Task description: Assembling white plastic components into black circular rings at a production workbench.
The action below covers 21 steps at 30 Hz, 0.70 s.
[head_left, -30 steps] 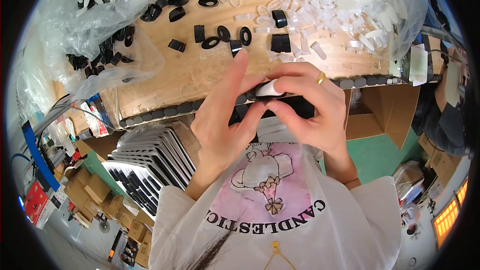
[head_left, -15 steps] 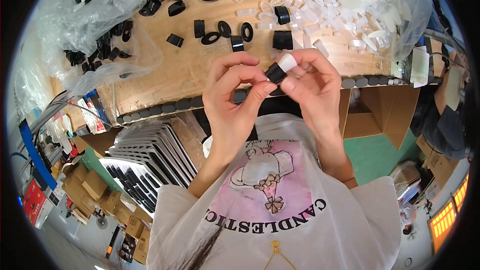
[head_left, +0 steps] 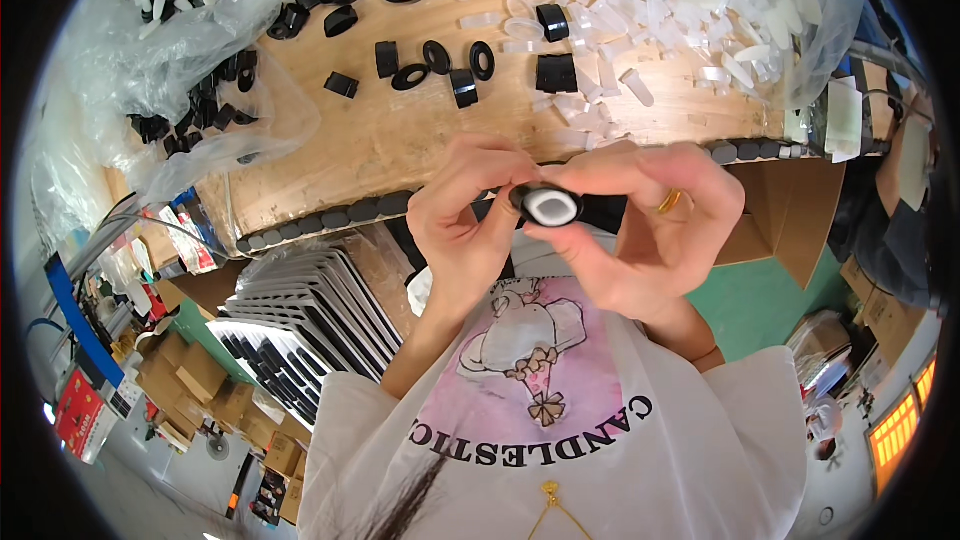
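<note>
Between both hands, over the table's front edge, is a small oval black plastic sleeve (head_left: 574,209) with a white piece (head_left: 551,205) inside it, its end facing up. My left hand (head_left: 465,215) pinches its left side with thumb and forefinger. My right hand (head_left: 660,220), a gold ring on one finger, grips it from the right, thumb below and forefinger above. Just beyond lie several loose black rings, among them a black oval ring (head_left: 482,60) and a black sleeve (head_left: 556,73). Translucent oval rings (head_left: 521,28) are scattered farther back.
A heap of white oval pieces (head_left: 735,0) covers the back right of the wooden table (head_left: 330,150). Plastic bags (head_left: 110,60) of black and white parts lie at left. Dark grey plugs (head_left: 363,210) line the front edge. Stacked trays (head_left: 310,320) stand below left, a cardboard box (head_left: 790,220) below right.
The black sleeve with its white piece has come nearer to me and turned, so its end now faces up. My right hand has shifted down and right, rolling over it.
</note>
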### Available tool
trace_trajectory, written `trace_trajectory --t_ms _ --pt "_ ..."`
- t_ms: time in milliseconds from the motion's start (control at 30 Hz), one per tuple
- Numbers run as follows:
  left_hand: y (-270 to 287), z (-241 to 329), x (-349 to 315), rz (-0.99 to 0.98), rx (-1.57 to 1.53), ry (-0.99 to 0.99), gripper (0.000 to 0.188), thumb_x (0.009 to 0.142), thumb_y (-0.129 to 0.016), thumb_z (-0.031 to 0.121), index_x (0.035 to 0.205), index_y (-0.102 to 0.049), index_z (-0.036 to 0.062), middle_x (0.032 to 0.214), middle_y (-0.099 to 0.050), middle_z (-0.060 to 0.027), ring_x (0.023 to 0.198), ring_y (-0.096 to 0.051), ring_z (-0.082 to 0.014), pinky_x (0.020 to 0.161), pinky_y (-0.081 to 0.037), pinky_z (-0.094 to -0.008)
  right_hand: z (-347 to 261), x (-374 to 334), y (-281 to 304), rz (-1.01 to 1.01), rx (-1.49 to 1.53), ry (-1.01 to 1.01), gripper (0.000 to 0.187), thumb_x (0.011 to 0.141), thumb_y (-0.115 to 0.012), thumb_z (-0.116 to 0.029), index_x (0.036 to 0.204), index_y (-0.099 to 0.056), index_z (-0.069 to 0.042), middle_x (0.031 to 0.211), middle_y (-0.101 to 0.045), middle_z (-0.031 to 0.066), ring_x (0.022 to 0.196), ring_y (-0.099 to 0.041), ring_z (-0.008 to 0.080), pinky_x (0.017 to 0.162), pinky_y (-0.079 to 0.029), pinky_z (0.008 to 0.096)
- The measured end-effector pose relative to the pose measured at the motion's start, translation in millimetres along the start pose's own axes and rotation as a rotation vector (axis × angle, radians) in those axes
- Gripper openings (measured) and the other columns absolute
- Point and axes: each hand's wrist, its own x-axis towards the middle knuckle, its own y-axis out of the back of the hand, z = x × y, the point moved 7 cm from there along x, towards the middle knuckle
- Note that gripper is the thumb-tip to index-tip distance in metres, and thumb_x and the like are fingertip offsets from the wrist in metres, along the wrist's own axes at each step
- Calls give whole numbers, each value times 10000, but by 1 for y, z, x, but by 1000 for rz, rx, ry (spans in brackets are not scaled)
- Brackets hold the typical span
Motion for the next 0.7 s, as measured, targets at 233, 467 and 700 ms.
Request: trace_trajectory --t_ms 233,467,700 --pt "9 4 -5 88 5 -41 108 762 -708 -54 862 -717 -14 808 -710 -77 824 -610 -255 759 -488 -349 -14 5 7 -102 5 3 701 698 -804 110 1230 -368 -28 1006 -686 260 898 -697 312 811 -548 423" --pt "7 13 -9 97 163 -113 102 733 -736 -34 830 -724 -8 803 -712 -72 816 -608 -253 758 -486 -339 -16 0 9 -86 17 2 723 681 -806 129 1236 -377 -46 1043 -686 249 944 -693 328 840 -546 446" --pt "9 5 -11 142 123 -66 143 718 -716 -76 846 -727 -13 790 -701 -63 824 -616 -252 761 -487 -326 -17 1 11 -104 -3 22 749 681 -807 124 1243 -344 -50 1026 -684 256 914 -699 342 824 -557 448"
